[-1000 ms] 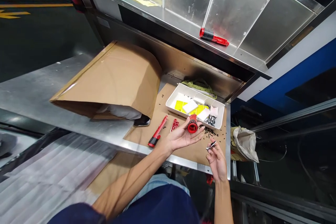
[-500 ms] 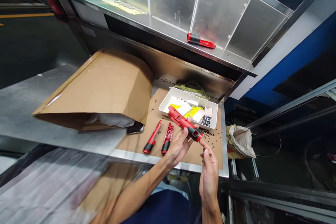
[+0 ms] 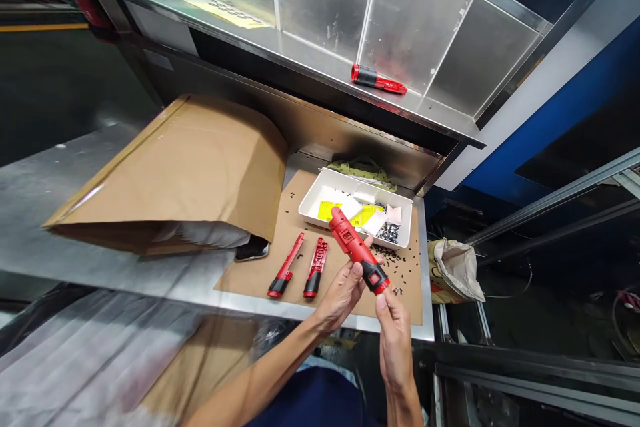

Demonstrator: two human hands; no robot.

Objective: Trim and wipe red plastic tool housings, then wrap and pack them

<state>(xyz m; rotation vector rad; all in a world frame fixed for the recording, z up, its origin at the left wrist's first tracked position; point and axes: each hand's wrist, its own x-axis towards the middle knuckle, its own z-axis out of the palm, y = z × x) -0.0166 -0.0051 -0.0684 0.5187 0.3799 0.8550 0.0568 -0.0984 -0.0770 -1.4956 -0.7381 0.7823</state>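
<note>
A moment earlier the red casing (image 3: 356, 247) had pointed its round open end at the worker, with the right hand held apart from it. Now it lay lengthwise, slanting up and away, and both hands were on it, which I took to mean it was being steadied for close handling. The left hand (image 3: 346, 288) curled around its underside, thumb against the side; the right hand (image 3: 395, 323) pinched the near end between thumb and fingers. I couldn't tell whether it also hid something small.

The casing was a smooth, tapering tube, apparently plastic, with a black band and squarish cut-outs. It hung above stiff brown cardboard (image 3: 250, 273), just in front of a shallow white tray (image 3: 311, 215). Two slim red pieces (image 3: 316, 267) lay to its left, one showing a ribbed inside. Tiny black bits (image 3: 399, 263) were scattered beside the tray.
</note>
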